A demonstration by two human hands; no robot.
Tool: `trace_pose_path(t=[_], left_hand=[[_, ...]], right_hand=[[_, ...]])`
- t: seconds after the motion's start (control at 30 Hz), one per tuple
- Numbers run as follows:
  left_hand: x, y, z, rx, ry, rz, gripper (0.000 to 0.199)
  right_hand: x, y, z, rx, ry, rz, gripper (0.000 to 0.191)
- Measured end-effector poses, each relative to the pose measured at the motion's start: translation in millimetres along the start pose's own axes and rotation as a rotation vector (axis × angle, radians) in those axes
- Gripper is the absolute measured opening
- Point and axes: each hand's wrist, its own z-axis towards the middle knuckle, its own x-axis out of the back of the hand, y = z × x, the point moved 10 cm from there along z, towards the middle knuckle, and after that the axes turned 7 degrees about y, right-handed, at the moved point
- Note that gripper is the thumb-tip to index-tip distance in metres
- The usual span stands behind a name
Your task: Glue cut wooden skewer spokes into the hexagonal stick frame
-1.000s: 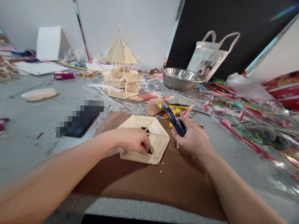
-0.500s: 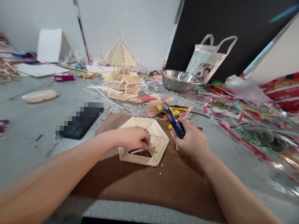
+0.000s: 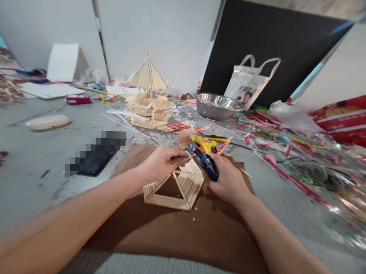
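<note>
A six-sided panel of pale wooden sticks (image 3: 193,182) lies on a brown sheet (image 3: 166,233), with an open gap in its near section. Above its far side, my left hand (image 3: 163,162) pinches a short thin stick (image 3: 192,156). My right hand (image 3: 229,177) is wrapped round a dark blue hand tool (image 3: 206,163), whose head is beside that stick; whether its jaws touch it cannot be made out. Just beyond the tool lies a yellow glue gun (image 3: 202,142).
A stick pagoda model (image 3: 148,95) stands behind, left of a metal bowl (image 3: 217,107) and a white bag (image 3: 248,85). A dark phone (image 3: 97,157) lies at the left. Tangled wrappers and strips (image 3: 309,158) cover the right side.
My left hand has moved up from the panel's gap to the tool, with the thin stick in its fingers. My right hand and the tool have shifted slightly left and down. The view has tilted up.
</note>
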Motion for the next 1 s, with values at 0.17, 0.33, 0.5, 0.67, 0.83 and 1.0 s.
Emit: trace_pose_path(t=[0.17,0.33,0.5,0.67,0.83,1.0], left_hand=[[-1.1,2,-1,-0.045,0.008,0.013,0.025],[-2.6,4,-2,-0.070,-0.009,0.041,0.024],[-3.6,4,-2,-0.076,-0.027,0.090,0.025],[-3.0,3,-1,-0.078,-0.017,0.121,0.025],[-3.0,7,-1,-0.105,-0.024,0.090,0.025],[-3.0,10,-2,-0.124,-0.033,0.047,0.023]], right_hand=[[-3,-4,-1,0.020,-0.051,-0.016,0.041],[-2,-5,-1,0.014,-0.055,-0.032,0.040],[-2,-6,-1,0.014,-0.062,-0.045,0.038],[-1,-6,-1,0.018,-0.056,-0.072,0.037],[-1,-6,-2,0.022,-0.046,-0.080,0.038],[-1,-7,-2,0.023,-0.053,-0.064,0.037]])
